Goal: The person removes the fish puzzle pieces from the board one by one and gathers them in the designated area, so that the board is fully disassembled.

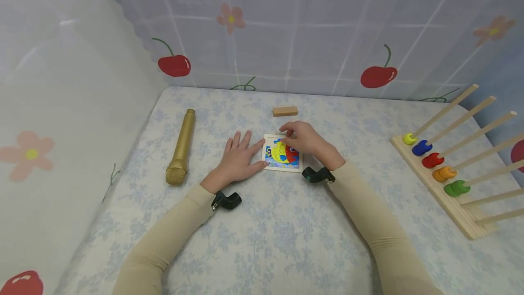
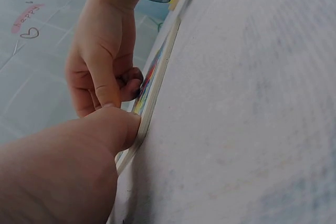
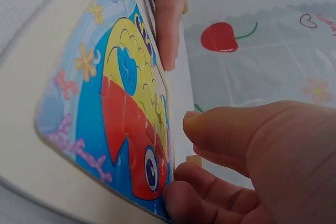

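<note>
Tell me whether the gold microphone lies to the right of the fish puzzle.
No, the head view shows the gold microphone to the left of the fish puzzle.

Puzzle (image 3: pixel 121 93): glossy printed face, smooth wood-look frame (image 3: pixel 21 145). From it: 9 o'clock, microphone (image 1: pixel 183 147), metallic, rough mesh head (image 1: pixel 176 175); 12, block (image 1: pixel 285 112), matt bare wood; 3, bead stand (image 1: pixel 435 189), bare wood, shiny beads (image 1: pixel 456 189). Tablecloth (image 1: pixel 266 240): matt cloth.
</note>
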The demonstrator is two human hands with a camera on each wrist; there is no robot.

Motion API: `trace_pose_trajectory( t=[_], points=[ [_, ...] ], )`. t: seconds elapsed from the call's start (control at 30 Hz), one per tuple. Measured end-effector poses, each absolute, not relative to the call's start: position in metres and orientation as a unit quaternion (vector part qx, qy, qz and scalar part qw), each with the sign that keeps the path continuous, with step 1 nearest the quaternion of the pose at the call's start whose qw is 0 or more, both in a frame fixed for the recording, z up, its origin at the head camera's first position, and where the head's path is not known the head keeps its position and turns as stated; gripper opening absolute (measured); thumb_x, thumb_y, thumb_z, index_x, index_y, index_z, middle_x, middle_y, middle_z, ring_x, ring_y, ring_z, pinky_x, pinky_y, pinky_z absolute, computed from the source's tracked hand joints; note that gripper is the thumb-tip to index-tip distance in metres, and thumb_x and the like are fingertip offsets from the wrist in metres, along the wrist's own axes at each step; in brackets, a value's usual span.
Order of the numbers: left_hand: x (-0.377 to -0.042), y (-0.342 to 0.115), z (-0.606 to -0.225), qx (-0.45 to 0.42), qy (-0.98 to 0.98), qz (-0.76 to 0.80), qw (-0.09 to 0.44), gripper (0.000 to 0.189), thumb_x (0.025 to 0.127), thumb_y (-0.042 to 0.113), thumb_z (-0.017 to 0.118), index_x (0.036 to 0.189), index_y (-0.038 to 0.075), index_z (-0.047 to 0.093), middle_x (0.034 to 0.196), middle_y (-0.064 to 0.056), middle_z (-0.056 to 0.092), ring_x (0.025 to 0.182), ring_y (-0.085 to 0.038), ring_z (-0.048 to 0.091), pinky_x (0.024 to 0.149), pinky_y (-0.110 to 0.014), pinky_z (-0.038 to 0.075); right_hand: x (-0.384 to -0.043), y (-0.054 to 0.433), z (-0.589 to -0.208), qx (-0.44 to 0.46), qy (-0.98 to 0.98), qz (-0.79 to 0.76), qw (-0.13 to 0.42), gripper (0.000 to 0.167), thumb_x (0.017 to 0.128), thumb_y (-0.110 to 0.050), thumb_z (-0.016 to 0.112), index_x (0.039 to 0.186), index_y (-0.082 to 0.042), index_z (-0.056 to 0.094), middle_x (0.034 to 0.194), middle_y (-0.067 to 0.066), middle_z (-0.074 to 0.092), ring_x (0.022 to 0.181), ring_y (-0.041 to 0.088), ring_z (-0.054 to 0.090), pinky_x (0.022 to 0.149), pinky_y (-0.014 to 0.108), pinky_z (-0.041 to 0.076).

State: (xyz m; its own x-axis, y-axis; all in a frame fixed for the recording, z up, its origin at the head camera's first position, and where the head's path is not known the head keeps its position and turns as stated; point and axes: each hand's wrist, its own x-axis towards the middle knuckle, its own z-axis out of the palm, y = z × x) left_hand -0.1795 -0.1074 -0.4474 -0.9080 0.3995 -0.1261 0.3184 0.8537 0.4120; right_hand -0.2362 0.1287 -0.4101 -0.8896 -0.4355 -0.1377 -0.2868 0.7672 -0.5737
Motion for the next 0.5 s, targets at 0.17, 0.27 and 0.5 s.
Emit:
trace_pose_trajectory(
  t=[0.17,0.27,0.5],
  points=[
    [-0.1799,-0.1078,-0.4479,0.187,0.957,0.195,0.103,0.073,0.099,0.058,0.053,0.162,0.027,0.032,0.173,-0.017,0.006,0.159,-0.045,-0.006,0.125,-0.065,0.002,-0.2348,0.1255,-0.4107,-0.204,0.934,-0.262,0.133,0.041,0.096,-0.015,0.070,0.134,-0.002,0.064,0.117,0.018,0.068,0.099,0.029,0.062,0.090,0.042,0.055],
    [-0.1800,-0.1078,-0.4480,0.188,0.957,0.197,0.103,0.073,0.099,0.058,0.053,0.162,0.027,0.033,0.173,-0.018,0.006,0.159,-0.045,-0.006,0.125,-0.065,0.003,-0.2334,0.1232,-0.4097,-0.207,0.937,-0.247,0.137,0.042,0.093,-0.014,0.072,0.134,-0.003,0.065,0.115,0.016,0.068,0.098,0.028,0.061,0.091,0.041,0.054],
    [-0.1795,-0.1073,-0.4470,0.188,0.957,0.197,0.102,0.072,0.099,0.057,0.054,0.162,0.027,0.033,0.172,-0.018,0.007,0.159,-0.045,-0.005,0.125,-0.065,0.003,-0.2300,0.1209,-0.4073,-0.205,0.938,-0.241,0.141,0.041,0.093,-0.012,0.072,0.133,-0.002,0.066,0.112,0.016,0.067,0.095,0.027,0.060,0.089,0.040,0.054]
  ],
)
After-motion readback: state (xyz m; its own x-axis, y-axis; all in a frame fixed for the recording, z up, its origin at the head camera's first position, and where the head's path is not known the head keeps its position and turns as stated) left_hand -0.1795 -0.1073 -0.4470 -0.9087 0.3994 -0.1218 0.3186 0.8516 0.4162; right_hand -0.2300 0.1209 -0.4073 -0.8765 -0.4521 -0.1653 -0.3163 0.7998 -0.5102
